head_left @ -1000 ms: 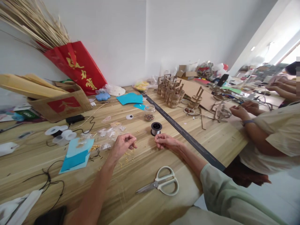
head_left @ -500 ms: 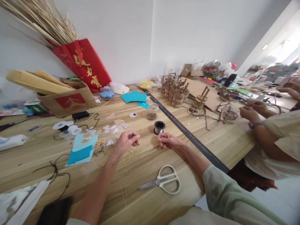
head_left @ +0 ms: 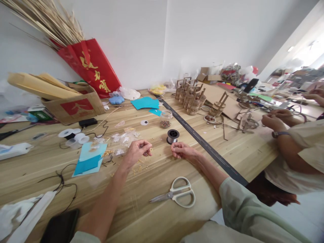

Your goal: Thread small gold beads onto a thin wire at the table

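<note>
My left hand (head_left: 138, 152) is closed in a pinch on a small gold ring (head_left: 151, 149) that shows at the fingertips. Across a short gap, my right hand (head_left: 182, 150) has its thumb and forefinger pressed together; what they hold, if anything, is too small to make out. Right behind those fingers a black spool (head_left: 172, 136) of thin clear or silvery line stands upright. Tiny gold pieces (head_left: 140, 167) lie scattered on the wood below my left hand. Scissors with pale handles (head_left: 182, 192) rest nearer to me, blades pointing left.
Blue sheets (head_left: 88, 165) and small plastic bags (head_left: 124, 137) lie to the left, with a phone (head_left: 60, 226) at front left. A bowl of beads (head_left: 165, 124) stands behind the spool. Small bamboo baskets (head_left: 193, 103) stand farther back. At right, a co-worker's hands (head_left: 274, 119) handle something.
Both hands keep nearly the same pose and spacing. The gold ring at my left fingertips shows a little more clearly. The whole view has shifted slightly.
</note>
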Available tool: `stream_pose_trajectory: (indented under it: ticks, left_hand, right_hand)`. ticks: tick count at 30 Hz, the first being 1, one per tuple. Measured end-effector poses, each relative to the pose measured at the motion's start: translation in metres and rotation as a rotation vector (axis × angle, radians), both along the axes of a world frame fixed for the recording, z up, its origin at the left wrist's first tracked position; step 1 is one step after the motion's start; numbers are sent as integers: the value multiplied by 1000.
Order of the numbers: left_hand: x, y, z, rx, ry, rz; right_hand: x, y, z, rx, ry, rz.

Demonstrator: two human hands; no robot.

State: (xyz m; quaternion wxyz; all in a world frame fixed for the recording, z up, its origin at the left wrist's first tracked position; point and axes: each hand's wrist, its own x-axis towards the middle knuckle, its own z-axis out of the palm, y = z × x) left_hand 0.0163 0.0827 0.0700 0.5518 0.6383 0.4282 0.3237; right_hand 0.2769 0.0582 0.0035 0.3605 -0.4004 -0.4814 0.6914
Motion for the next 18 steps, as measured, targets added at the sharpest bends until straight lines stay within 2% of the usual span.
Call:
stream_pose_trajectory:
  ticks: [12,18]
  left_hand:
    - [0,-5,6,-57,13,-18]
    - [-4,-3,4,-41,33,-67]
  right_hand:
    - [1,0,-1,-3,8,22]
    - [3,1,1,15,1,44]
